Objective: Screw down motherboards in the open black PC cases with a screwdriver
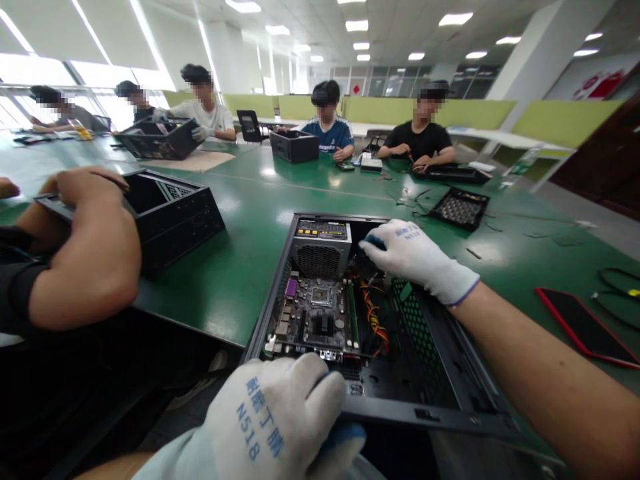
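Note:
An open black computer case (463,360) lies on its side before me, its inside facing up. In it are a motherboard (300,327), a power supply (323,250) at the far left and a bundle of coloured cables (375,317). My left hand (280,410), in a white glove with blue fingertips, is curled closed on the near edge of the case. My right hand (417,257), gloved alike, reaches over the far right side. Its bent fingers are inside, beside the power supply; what they close on is hidden.
A neighbour's arm (95,233) rests over another black case (175,217) on the left. Across the green table (250,193) several people work on cases. To the right lie a black panel (459,208), a red-edged black tablet-like object (587,323) and loose cables (617,293).

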Available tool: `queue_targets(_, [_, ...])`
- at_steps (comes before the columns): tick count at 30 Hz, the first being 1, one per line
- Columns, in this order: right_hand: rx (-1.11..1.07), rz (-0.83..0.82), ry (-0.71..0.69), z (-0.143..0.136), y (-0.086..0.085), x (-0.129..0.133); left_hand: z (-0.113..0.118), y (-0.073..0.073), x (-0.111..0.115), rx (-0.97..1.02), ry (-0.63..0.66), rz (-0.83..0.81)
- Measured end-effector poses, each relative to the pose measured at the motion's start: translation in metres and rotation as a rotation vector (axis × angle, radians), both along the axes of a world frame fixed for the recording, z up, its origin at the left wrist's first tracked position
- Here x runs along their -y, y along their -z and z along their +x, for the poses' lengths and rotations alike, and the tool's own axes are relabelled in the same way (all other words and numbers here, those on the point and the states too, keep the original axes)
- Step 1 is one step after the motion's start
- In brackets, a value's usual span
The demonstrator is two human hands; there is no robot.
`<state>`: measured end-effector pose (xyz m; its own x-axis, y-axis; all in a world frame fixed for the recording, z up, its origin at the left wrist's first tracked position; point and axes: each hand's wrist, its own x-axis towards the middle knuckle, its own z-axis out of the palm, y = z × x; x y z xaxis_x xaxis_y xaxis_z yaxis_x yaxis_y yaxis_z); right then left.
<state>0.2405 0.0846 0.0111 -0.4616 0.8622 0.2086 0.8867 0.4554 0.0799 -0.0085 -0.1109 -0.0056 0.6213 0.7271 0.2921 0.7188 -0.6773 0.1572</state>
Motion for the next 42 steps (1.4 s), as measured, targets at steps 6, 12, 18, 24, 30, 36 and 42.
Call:
queue_targets(6, [-0.336,-0.085,-0.109,0.012,0.004,0.012,0.005,-0.02,-0.033,0.0,-0.014,-0.135])
queue_targets(12, [-0.326,-0.087,-0.13,0.012,0.003,0.013,0.027,-0.015,-0.105,-0.304,-0.073,-0.176])
queue_targets(18, [-0.312,-0.075,-0.138,0.015,0.007,0.012,0.055,-0.003,-0.17,-0.746,-0.038,-0.467])
queue_targets(24, [-0.319,-0.057,-0.148,0.017,0.009,0.013,0.072,0.019,-0.198,-0.828,0.012,-0.495])
queue_targets(30, [-0.35,-0.062,-0.179,0.019,0.008,0.015,0.069,0.035,-0.203,-0.848,0.005,-0.473])
queue_targets(36, [-0.356,-0.031,-0.214,0.021,0.012,0.014,0.068,0.031,-0.202,-0.888,-0.051,-0.43])
queue_targets(42, [-0.355,-0.032,-0.228,0.021,0.012,0.015,0.075,0.04,-0.214,-0.877,0.022,-0.441])
